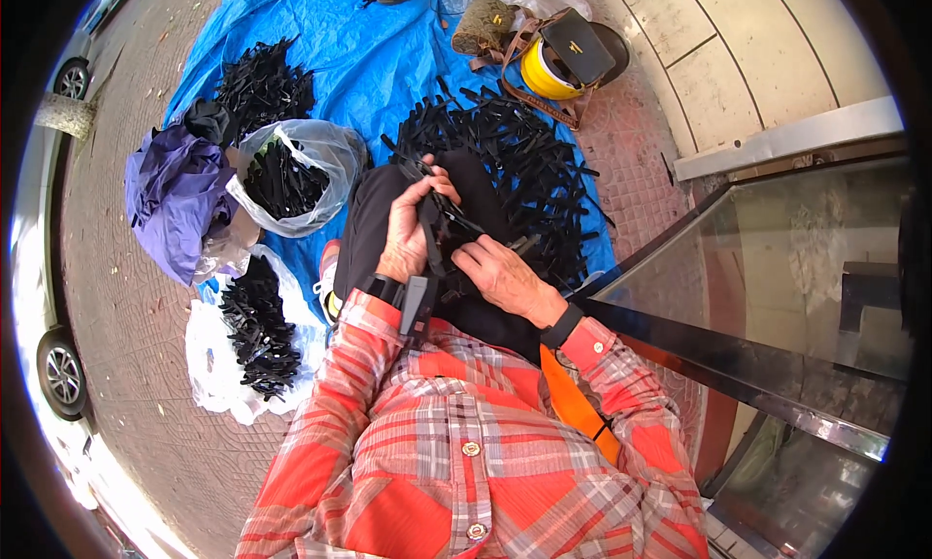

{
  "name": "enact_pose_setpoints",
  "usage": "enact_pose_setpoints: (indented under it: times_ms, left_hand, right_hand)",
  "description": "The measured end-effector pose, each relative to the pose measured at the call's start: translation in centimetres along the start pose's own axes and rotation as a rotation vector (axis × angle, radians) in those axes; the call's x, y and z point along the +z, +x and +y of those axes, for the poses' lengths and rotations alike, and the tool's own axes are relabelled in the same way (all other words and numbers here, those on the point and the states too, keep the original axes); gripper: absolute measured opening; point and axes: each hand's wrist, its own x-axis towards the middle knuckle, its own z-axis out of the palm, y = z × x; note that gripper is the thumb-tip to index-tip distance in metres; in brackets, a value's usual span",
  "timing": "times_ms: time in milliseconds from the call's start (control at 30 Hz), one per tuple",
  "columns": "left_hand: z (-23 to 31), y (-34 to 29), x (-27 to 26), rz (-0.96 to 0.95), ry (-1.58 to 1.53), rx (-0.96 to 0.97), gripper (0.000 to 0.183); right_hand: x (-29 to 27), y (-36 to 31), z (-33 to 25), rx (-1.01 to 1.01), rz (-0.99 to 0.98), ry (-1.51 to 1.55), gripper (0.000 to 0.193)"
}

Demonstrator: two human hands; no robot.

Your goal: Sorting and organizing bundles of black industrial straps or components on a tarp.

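Observation:
Over my lap, my left hand (pixel 413 224) is closed around several flat black strips (pixel 434 231), some standing up past its fingers. Close beside it on the right, my right hand (pixel 500 276) has its fingers bent together at the lower ends of the strips; a thin strip end sticks out near its knuckles. What exactly its fingertips pinch is hidden. A large loose heap of the same black strips (pixel 515 161) spreads over the blue tarp (pixel 379 64) beyond my knees. Both wrists wear black bands.
To the left stand a clear plastic bag (pixel 340 151) of strips, a purple cloth bundle (pixel 175 205) and a white bag (pixel 209 355) with more strips. Another strip heap (pixel 267 83) lies behind. A yellow bucket (pixel 544 74) with a black case (pixel 580 49) is far right. A glass cabinet (pixel 777 278) stands right.

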Motion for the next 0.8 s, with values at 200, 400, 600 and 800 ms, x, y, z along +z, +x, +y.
enact_pose_setpoints:
  times_ms: [200, 400, 600, 800]
  left_hand:
    - [1.8, -2.0, 6.0, -0.086, 0.109, 0.146, 0.042]
    - [4.9, -11.2, 7.2, -0.057, 0.232, 0.229, 0.050]
    - [5.3, -18.5, 5.8, 0.086, 0.287, 0.433, 0.055]
    - [6.5, -24.6, 5.0, 0.106, 0.162, 0.720, 0.058]
  right_hand:
    - [-2.5, -0.2, 0.9, 0.795, 0.474, 0.934, 0.026]
    - [-7.1, 7.4, 1.7, 0.845, 0.319, 1.768, 0.023]
    - [-4.6, 20.5, 1.2, 0.878, -0.156, 2.000, 0.027]
    - [10.3, 36.5, -1.9, 0.914, -0.636, 1.905, 0.014]
